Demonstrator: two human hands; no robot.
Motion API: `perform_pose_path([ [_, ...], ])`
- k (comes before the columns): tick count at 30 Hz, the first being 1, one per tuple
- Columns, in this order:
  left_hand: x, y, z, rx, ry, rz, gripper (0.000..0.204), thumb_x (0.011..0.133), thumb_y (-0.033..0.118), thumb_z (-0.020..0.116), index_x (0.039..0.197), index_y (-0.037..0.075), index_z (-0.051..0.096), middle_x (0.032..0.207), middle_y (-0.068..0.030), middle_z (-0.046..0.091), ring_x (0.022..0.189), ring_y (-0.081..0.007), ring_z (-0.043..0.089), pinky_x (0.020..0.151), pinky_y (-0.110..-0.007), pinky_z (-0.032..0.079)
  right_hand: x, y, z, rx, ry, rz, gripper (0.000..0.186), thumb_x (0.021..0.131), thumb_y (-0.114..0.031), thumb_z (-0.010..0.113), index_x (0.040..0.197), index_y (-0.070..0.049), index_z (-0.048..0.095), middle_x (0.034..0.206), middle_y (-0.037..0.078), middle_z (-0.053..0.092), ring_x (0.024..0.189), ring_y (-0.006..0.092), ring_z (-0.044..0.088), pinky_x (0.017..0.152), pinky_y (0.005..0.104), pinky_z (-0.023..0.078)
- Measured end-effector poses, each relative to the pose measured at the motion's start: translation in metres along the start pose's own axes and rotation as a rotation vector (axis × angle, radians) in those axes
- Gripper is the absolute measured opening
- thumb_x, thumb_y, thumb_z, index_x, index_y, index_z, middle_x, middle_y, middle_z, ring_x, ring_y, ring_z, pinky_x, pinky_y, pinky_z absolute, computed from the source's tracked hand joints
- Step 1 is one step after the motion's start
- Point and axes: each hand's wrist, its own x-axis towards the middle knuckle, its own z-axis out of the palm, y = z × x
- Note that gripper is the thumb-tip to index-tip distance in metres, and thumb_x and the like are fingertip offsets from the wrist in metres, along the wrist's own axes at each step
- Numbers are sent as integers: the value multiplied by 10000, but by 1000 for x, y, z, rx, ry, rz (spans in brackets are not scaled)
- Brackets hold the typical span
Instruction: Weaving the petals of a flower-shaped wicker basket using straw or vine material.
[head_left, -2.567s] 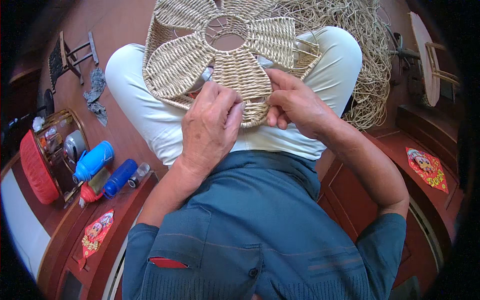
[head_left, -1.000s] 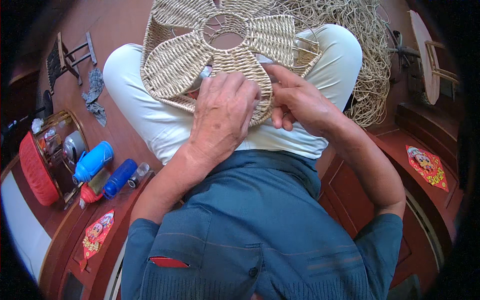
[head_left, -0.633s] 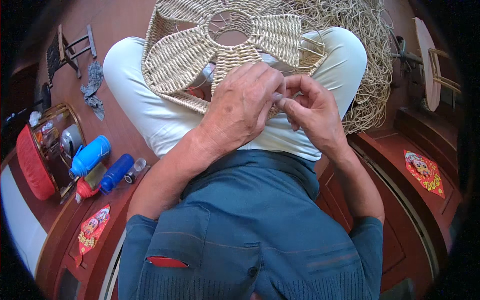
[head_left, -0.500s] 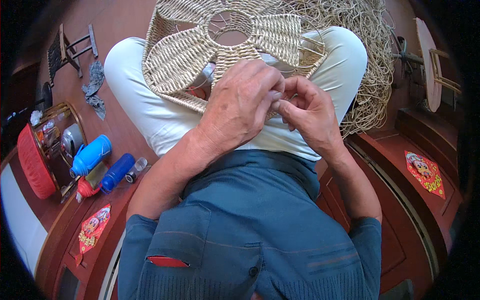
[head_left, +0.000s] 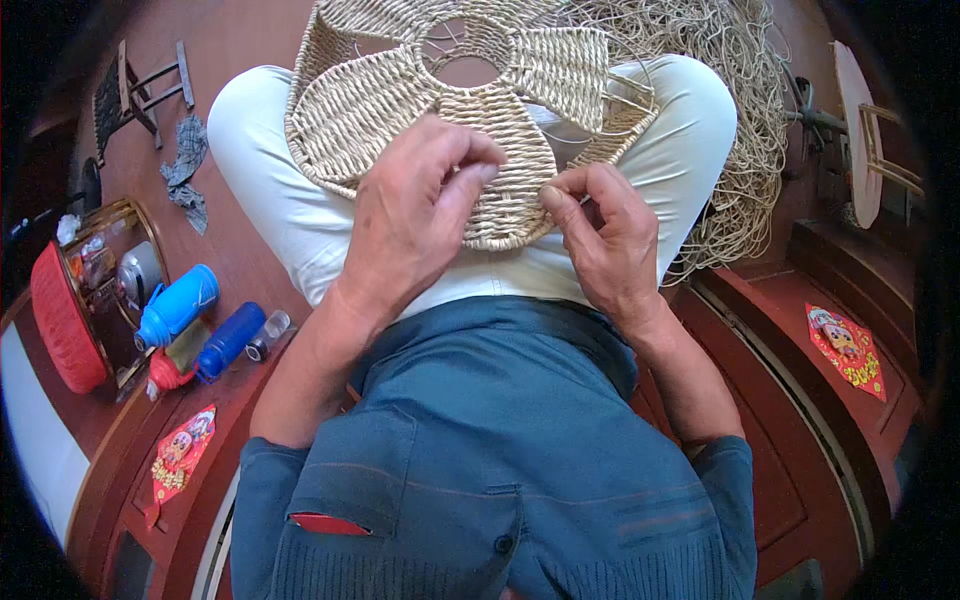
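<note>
Now, woven piece: straw-coloured and flower-like, sitting right across the lap of the white trousers, its far end running off the top of the view!
Colour and weave: pale tan, tight twisted rows, chunky like rope.
Centre: a round hole with a woven rim, thin strands and woven wall visible through it.
Petals: broad panels fanning outward, gaps between; left petal rounded, right petal squarer, lower petal spreading toward the body.
Right side: bare rods showing beside that squarer panel.
Left hand: above the lower petal, thumb and index tips slightly apart.
Right hand: thumb and index tips together at that petal's right edge; any strand between them, cannot tell.
Beyond the knee: tangled strand heap, same tan.
</note>
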Motion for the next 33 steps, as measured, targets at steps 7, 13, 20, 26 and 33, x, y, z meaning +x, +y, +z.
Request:
perform_pose_path([
  [7, -21, -7, 16, 293, 63, 233, 122, 927, 26, 738, 1048, 31, 756, 968, -114, 687, 931, -303, 671, 864, -405, 519, -2, 1, -1, -144, 74, -183, 82, 964, -30, 753, 1011, -30, 686, 955, 124, 628, 791, 305, 670, 703, 401, 540],
  [13, -31, -11, 9, 273, 169, 178, 123, 919, 19, 738, 1037, 51, 754, 962, -113, 688, 928, -321, 654, 857, -430, 500, -3, 2, -4, -189, 63, -199, 96, 955, -14, 744, 986, -43, 658, 1015, 123, 656, 890, 346, 699, 751, 427, 557],
  [20, -38, -10, 8, 398, 121, 177, 106, 915, 32, 735, 1012, 73, 742, 935, -97, 667, 903, -318, 627, 834, -425, 463, 3, 6, -8, -126, 41, -205, 99, 944, 11, 736, 973, -17, 646, 974, 133, 652, 863, 346, 685, 760, 423, 549],
  [26, -30, -4, 5, 457, 56, 215, 79, 921, 57, 739, 997, 81, 737, 894, -86, 636, 883, -312, 617, 809, -432, 451, 5, 3, -13, -81, 0, -136, 84, 934, 30, 730, 952, 5, 652, 954, 140, 657, 849, 333, 682, 766, 416, 545],
  [33, -20, 4, 38, 369, 70, 277, 89, 921, 91, 760, 1009, 77, 751, 900, -88, 645, 860, -316, 621, 793, -445, 463, 6, 0, -17, -110, -27, -87, 41, 944, 7, 708, 954, 6, 668, 959, 152, 668, 875, 355, 699, 785, 430, 556],
])
